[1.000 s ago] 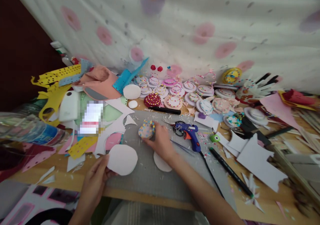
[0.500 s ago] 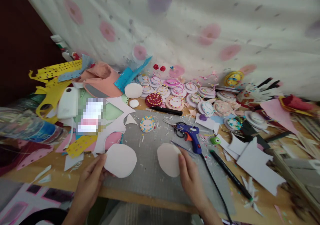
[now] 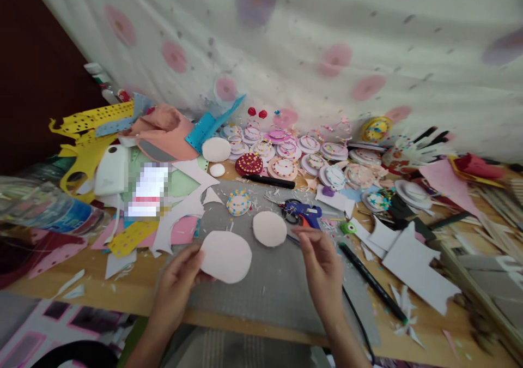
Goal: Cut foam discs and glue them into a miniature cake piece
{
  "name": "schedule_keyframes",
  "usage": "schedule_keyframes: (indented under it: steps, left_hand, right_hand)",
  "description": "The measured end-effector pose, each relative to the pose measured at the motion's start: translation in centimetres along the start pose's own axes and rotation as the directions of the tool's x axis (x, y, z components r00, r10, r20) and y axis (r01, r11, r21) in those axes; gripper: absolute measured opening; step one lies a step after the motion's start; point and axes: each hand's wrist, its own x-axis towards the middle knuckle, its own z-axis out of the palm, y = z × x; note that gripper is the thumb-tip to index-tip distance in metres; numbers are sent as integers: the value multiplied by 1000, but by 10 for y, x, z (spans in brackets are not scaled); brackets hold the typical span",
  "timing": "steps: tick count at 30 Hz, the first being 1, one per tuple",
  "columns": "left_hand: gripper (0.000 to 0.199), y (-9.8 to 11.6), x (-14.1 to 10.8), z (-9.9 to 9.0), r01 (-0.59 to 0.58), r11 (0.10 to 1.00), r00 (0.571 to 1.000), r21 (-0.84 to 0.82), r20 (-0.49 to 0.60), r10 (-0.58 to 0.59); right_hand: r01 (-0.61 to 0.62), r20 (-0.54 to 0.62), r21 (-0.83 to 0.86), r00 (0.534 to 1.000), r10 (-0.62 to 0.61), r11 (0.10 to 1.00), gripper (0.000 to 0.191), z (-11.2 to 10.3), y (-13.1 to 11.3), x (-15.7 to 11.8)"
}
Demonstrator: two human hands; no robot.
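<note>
My left hand (image 3: pixel 180 272) pinches a round white foam or card disc (image 3: pixel 226 256) by its left edge, above the grey cutting mat (image 3: pixel 281 302). A second, slightly smaller white disc (image 3: pixel 269 229) lies farther back on the mat. Just to its right, my right hand (image 3: pixel 322 264) is apart from it, fingers loosely bent and nothing visible in them. Behind that hand is a blue hot glue gun (image 3: pixel 304 211), its lower part hidden by the fingers. Close by sits a small round piece with colored dots (image 3: pixel 239 202).
Rows of small decorated hats (image 3: pixel 288 149) stand along the back. Left are a phone (image 3: pixel 147 191), a plastic bottle (image 3: pixel 61 210) and colored scraps. At right lie a black marker (image 3: pixel 373 283), white offcuts (image 3: pixel 423 270) and the glue gun's cable (image 3: pixel 359 324).
My right hand has let go of the smaller disc, which now lies farther back on the mat. My left hand has moved right with its disc.
</note>
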Motion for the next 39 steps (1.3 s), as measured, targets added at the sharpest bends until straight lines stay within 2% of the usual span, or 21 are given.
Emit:
schedule_keyframes:
  steps: [3, 6, 8, 10, 11, 12, 14, 15, 16, 17, 19, 21, 24, 27, 29, 31, 32, 33, 35, 37, 39]
  left_hand:
    - [44, 0, 2, 14, -15, 999, 999, 33, 49, 14]
    - [45, -2, 1, 23, -46, 997, 995, 67, 87, 40]
    - [38, -1, 0, 25, -124, 984, 986, 127, 124, 108]
    - [22, 2, -3, 24, -282, 934, 946, 219, 224, 233]
    - [12, 4, -4, 23, -392, 882, 901, 263, 303, 310]
    - [6, 5, -4, 22, -516, 803, 834, 299, 391, 390]
    - [16, 7, -4, 21, -744, 577, 649, 336, 571, 503]
    - [21, 7, -3, 21, -822, 455, 559, 344, 643, 524]
    - [24, 5, -2, 21, -871, 344, 488, 352, 699, 522]
    - [27, 3, -2, 21, -898, 254, 440, 360, 743, 503]
    - [29, -3, -1, 20, -913, 139, 405, 385, 807, 430]
    - [29, -8, -2, 19, -910, 84, 410, 407, 846, 341]
    - [33, -11, -5, 16, -903, 64, 428, 425, 873, 232]
    - [34, -6, -9, 17, -894, 101, 448, 437, 864, 229]
    - [30, 1, -14, 22, -882, 214, 467, 420, 841, 273]
    - [21, 11, -21, 32, -836, 418, 512, 355, 777, 365]
    - [15, 16, -25, 38, -787, 538, 557, 302, 722, 411]
    - [8, 22, -29, 45, -715, 655, 621, 243, 651, 436]
    - [8, 34, -36, 58, -499, 861, 760, 100, 528, 379]
    - [20, 46, -40, 70, -270, 961, 845, -69, 461, 270]
    - [43, 58, -46, 76, -124, 975, 865, -186, 462, 198]
  right_hand:
    - [27, 98, -86, 995, -19, 996, 21, -12, 0, -12]
    - [117, 198, -159, 976, -85, 980, 23, -17, 0, -25]
    - [193, 220, -217, 965, -144, 957, 25, -21, 2, -29]
    - [258, 204, -303, 958, -202, 917, 25, -27, 8, -30]
    - [279, 183, -360, 957, -226, 890, 23, -30, 12, -28]
    - [290, 163, -422, 956, -242, 859, 20, -33, 16, -26]
    - [281, 128, -539, 959, -253, 794, 12, -40, 25, -21]
    - [267, 113, -583, 962, -249, 767, 12, -43, 30, -18]
    - [249, 102, -615, 966, -238, 748, 13, -44, 34, -16]
    - [232, 93, -638, 970, -226, 734, 15, -45, 37, -14]
    - [206, 81, -669, 975, -206, 714, 17, -45, 42, -11]
    - [199, 69, -688, 975, -209, 698, 19, -44, 45, -9]
    - [230, 99, -716, 968, -230, 659, 24, -41, 48, -6]
    - [274, 156, -727, 959, -238, 629, 23, -41, 49, -2]
    - [294, 168, -703, 953, -251, 647, 18, -41, 47, -1]
    - [315, 166, -657, 947, -277, 685, 14, -39, 43, -5]
    - [329, 165, -626, 942, -293, 707, 11, -38, 40, -8]
    - [339, 162, -591, 939, -304, 732, 9, -36, 36, -12]
    - [340, 158, -516, 940, -302, 787, 14, -30, 28, -23]
    - [318, 162, -436, 948, -274, 842, 25, -25, 20, -32]
    - [296, 166, -355, 953, -252, 887, 28, -19, 15, -37]
